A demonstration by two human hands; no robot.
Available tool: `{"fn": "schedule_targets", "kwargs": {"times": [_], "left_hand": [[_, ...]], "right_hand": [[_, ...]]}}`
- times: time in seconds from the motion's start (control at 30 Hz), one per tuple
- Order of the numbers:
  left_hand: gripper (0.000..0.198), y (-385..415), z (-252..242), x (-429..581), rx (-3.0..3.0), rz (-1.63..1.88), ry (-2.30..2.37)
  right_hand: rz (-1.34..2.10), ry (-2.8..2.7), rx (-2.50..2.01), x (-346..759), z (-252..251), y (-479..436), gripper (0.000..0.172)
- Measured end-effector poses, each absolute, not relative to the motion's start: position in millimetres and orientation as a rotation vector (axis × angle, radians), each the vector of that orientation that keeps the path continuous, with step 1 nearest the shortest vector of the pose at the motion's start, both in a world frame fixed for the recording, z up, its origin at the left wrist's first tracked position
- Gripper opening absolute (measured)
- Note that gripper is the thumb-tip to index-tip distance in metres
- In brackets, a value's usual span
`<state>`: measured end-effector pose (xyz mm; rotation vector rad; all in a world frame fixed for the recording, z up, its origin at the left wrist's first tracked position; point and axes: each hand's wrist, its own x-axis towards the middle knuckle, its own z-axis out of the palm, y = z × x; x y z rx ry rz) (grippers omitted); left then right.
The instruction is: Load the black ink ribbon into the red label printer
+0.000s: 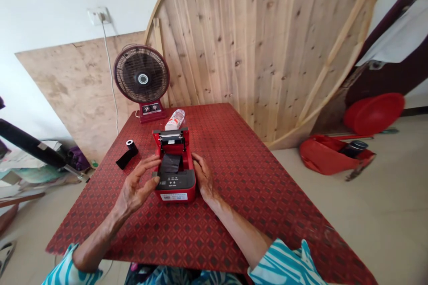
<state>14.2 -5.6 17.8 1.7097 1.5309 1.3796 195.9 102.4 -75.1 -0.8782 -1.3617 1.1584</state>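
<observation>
A small red and black printer (pixel 175 190) sits on the table with its lid (pixel 171 137) raised toward the back. Inside its bay lies a piece of black strip (pixel 171 163), with one end coming forward over the front panel. My left hand (pixel 135 188) holds the printer's left side, fingers stretched along the edge and thumb on the front corner. Against the right side, my right hand (pixel 203 176) grips with its fingers bent and partly hidden behind the wall. To the left, a black roll (pixel 131 146) with a white core lies partly unwound.
Behind the printer a clear plastic bottle (pixel 175 120) lies on its side. A dark red fan (pixel 142 78) stands at the back left of the red patterned table (pixel 254 196). A round wooden board (pixel 240 49) leans on the wall. A red bag (pixel 321 156) is on the floor at right.
</observation>
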Motion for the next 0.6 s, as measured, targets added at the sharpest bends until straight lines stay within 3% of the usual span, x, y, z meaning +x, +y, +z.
{"fn": "schedule_targets", "kwargs": {"times": [0.33, 0.6], "left_hand": [[0.031, -2, 15, 37, 2.439, 0.940, 1.564], [0.028, 13, 21, 24, 2.399, 1.013, 1.644]], "right_hand": [[1.145, -1.374, -0.832, 200, -70, 101, 0.034], [1.129, -1.401, -0.840, 200, -73, 102, 0.034]]}}
